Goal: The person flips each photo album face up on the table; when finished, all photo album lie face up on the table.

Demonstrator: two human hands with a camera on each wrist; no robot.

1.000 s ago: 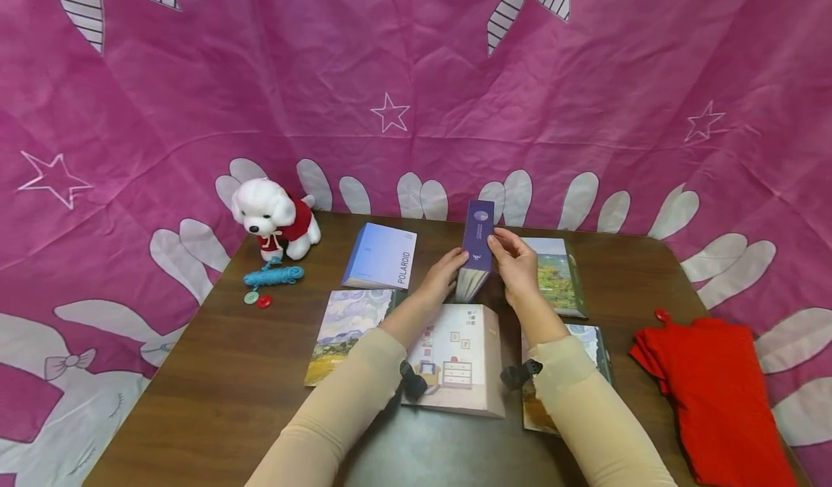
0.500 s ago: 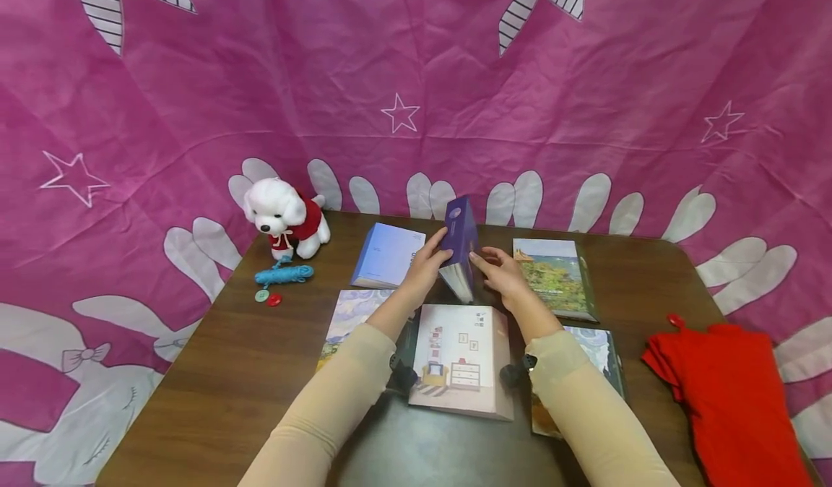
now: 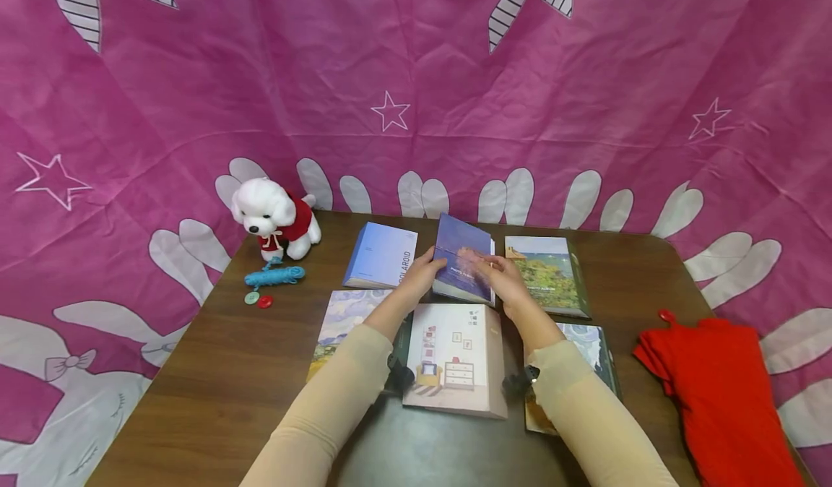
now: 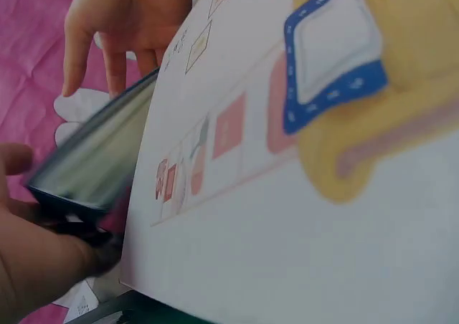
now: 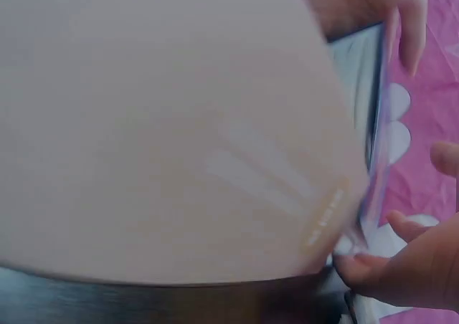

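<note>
Holding purple album (image 3: pixel 461 233) two-handed, no release yet!

Head: tilted just beyond white album (image 3: pixel 448 350), cover up, w/ pale lettering. Pinching its L edge w/ L hand (image 3: pixel 421 275), resting R hand (image 3: pixel 505 282) across cover, fingers fairly straight. Already lying beyond white album: Polaroid album (image 3: pixel 380 252) to L, landscape album (image 3: pixel 544 274) to R. Prob. mid-handling; letting go not done.

L wrist: showing cream pgs, dark cover edges, beyond white album. Can't tell full L grip here.

R wrist: catching R fingers spread nr purple album's edge, blurry.
</note>
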